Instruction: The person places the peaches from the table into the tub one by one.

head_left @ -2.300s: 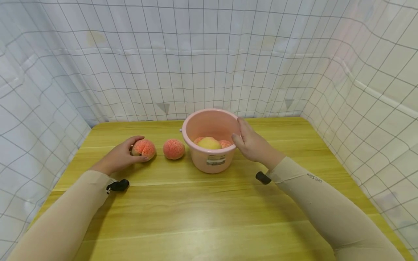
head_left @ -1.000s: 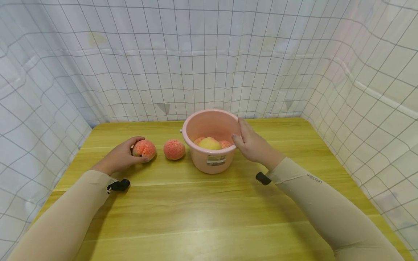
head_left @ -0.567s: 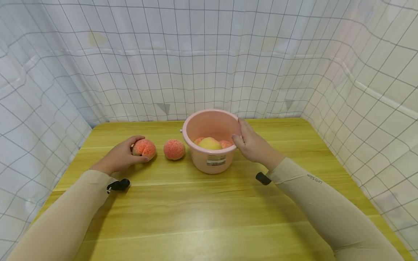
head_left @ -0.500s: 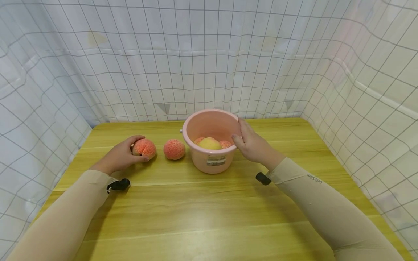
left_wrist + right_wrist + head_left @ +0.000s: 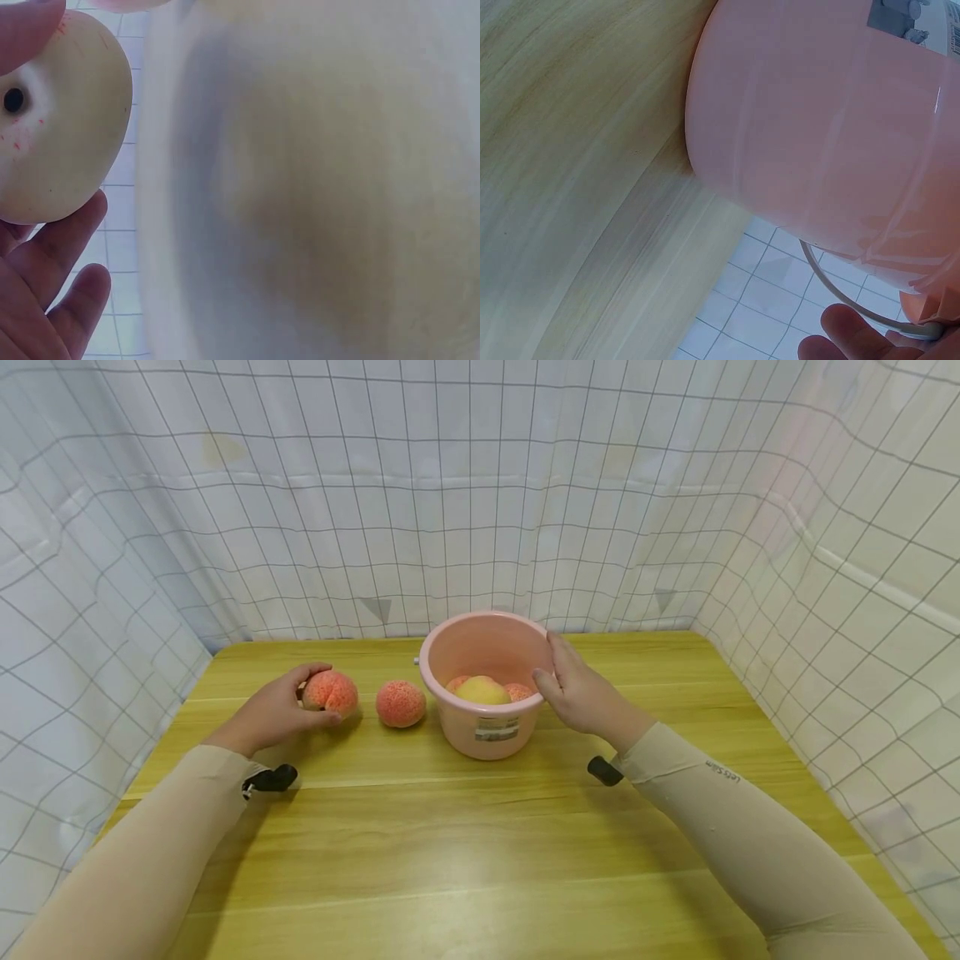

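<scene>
On the left side of the table, my left hand (image 5: 273,712) holds a pink-red artificial peach (image 5: 332,695) between thumb and fingers. The left wrist view shows the peach's pale side (image 5: 82,127) with a dark hole in it. Another peach (image 5: 401,704) rests on the table between that hand and a pink plastic bucket (image 5: 459,727). My right hand (image 5: 585,695) grips the bucket's right rim, thumb inside and fingers outside. Inside the bucket lie a yellow fruit (image 5: 483,690) and reddish peaches (image 5: 517,691), partly hidden by the rim.
The bucket stands upright on a wood-grain table (image 5: 450,843). Its white handle (image 5: 832,285) hangs on the outside near the right fingers. White grid-patterned curtains (image 5: 480,510) enclose the table at the back and both sides.
In the last half second my left hand has moved slightly up with its peach, the peach tilting a little. The right hand, the bucket and the other peach have stayed in place.
</scene>
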`<state>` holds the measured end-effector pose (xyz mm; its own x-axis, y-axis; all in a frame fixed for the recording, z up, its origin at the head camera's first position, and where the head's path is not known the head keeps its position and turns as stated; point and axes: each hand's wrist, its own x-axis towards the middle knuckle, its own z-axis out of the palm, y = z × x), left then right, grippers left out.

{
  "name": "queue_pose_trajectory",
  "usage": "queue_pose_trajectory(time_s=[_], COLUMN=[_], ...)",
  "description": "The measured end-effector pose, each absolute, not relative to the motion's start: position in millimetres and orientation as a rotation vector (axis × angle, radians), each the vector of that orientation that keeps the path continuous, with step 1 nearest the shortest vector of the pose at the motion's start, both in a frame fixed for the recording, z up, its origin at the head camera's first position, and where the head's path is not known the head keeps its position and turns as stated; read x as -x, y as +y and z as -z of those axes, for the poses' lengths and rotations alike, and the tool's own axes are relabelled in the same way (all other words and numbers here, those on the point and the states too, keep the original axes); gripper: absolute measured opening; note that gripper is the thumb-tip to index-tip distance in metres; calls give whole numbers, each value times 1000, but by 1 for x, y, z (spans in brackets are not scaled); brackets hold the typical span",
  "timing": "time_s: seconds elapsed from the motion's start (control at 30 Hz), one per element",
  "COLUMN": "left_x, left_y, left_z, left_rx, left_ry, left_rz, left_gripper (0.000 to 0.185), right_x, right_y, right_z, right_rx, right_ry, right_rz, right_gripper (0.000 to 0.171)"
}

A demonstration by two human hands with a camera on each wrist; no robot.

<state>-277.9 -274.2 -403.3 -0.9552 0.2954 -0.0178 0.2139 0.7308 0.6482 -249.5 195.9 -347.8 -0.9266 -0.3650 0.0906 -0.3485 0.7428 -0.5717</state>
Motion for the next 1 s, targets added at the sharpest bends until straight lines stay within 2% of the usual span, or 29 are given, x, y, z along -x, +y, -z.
queue_pose_trajectory(time_s=[0.43,1.0], left_x=[280,279], left_y=[-268,-259], left_z=[385,357], left_rx=[-458,-474], left_ry=[2860,2846], left_rz=[-1002,-1055], left_gripper=[93,96], right_x=[251,250], right_y=[196,196], right_z=[350,349], right_rx=[583,576], right_ry=[2916,2914], right_rz=[942,928], right_gripper=[80,79])
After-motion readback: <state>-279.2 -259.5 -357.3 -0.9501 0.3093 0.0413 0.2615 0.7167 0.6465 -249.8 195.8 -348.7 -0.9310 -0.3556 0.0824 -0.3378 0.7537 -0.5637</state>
